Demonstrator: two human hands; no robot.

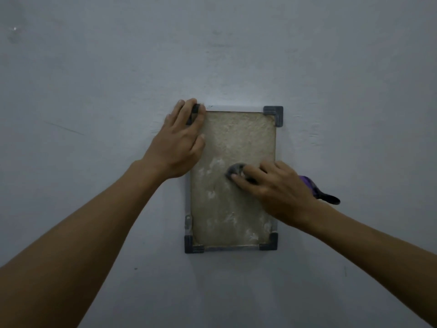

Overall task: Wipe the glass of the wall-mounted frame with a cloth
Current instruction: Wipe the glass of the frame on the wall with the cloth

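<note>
A small rectangular frame (273, 114) with dark corner pieces and a pale metal rim hangs on the wall. Its glass (238, 138) looks dusty, with whitish smears in the lower half. My left hand (179, 140) lies over the frame's top left corner, fingers curled around the corner piece. My right hand (276, 188) presses a bunched dark cloth (235, 171) against the middle of the glass, fingers laid over it. A purple and black end of the cloth (319, 191) sticks out behind the right hand, past the frame's right edge.
The grey painted wall (94, 79) fills the whole view around the frame, with faint scuffs and a scratch at the left. A small clip (188, 222) sits on the frame's lower left side.
</note>
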